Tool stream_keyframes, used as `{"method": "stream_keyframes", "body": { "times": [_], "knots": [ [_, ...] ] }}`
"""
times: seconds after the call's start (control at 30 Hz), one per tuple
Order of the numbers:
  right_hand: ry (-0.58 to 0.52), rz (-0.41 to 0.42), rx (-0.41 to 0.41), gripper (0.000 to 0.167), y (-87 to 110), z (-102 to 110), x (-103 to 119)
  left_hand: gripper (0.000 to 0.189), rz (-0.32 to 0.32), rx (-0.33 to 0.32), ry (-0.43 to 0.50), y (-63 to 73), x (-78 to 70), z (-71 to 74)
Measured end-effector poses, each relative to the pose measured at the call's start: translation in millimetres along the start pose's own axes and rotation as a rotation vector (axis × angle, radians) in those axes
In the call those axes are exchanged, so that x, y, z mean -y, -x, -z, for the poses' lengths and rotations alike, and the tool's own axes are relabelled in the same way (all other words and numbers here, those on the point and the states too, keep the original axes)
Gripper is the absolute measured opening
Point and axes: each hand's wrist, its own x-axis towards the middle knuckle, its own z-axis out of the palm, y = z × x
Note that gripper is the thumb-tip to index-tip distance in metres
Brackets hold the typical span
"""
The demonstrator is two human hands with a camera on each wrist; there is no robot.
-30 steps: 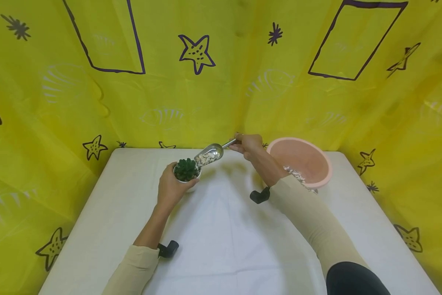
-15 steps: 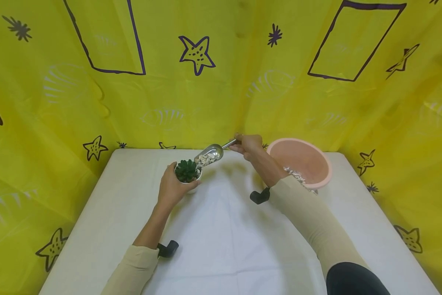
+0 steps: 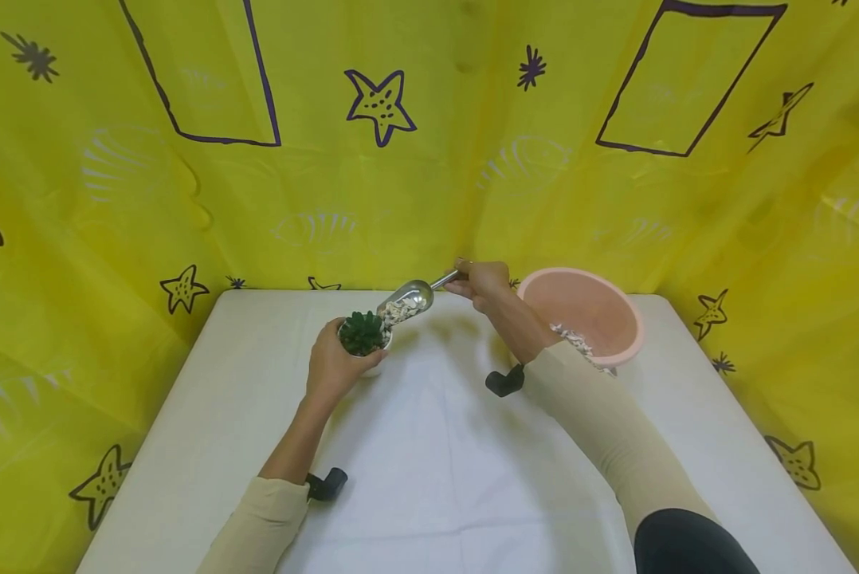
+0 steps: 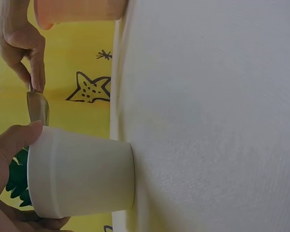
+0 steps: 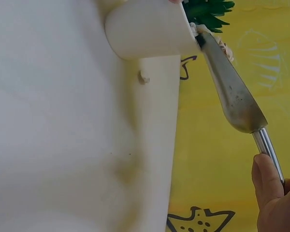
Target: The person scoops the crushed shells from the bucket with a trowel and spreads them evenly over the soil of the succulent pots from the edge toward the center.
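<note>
My left hand (image 3: 331,363) grips a white pot (image 4: 82,174) near its rim, thumb on one side and fingers on the other. A green succulent (image 3: 361,332) grows out of it. From the right, my right hand (image 3: 485,281) holds a metal scoop (image 5: 237,99) by its thin handle. Pale stone-like pieces (image 3: 401,311) lie in the scoop. Its lip meets the pot's rim, tilted down toward the plant, and some pieces sit at the rim there. In the left wrist view the pot's base is at the table surface; whether it fully rests there I cannot tell.
A pink tub (image 3: 633,319) stands at the back right, with more pale pieces (image 3: 573,339) inside, partly hidden by my right forearm. One loose piece (image 5: 144,76) lies on the white table (image 3: 415,478) beside the pot. A yellow patterned curtain (image 3: 429,183) hangs behind.
Both hands have stayed almost in place, the scoop against the pot's rim. The pot and plant have shifted very slightly. I see little difference in the scoop's load.
</note>
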Motion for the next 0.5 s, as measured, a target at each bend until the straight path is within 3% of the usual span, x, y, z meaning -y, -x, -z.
{"method": "stream_keyframes", "body": {
  "times": [0.27, 0.5],
  "knots": [
    [0.003, -0.005, -0.003, 0.028, 0.2, -0.8, -0.3, 0.097, 0.01, 0.054, 0.003, -1.1, -1.3, 1.7],
    [-0.013, 0.004, 0.0, 0.027, -1.2, -0.6, -1.8, 0.108, 0.038, 0.024, -0.023, 0.6, -1.9, -0.6]
  ]
}}
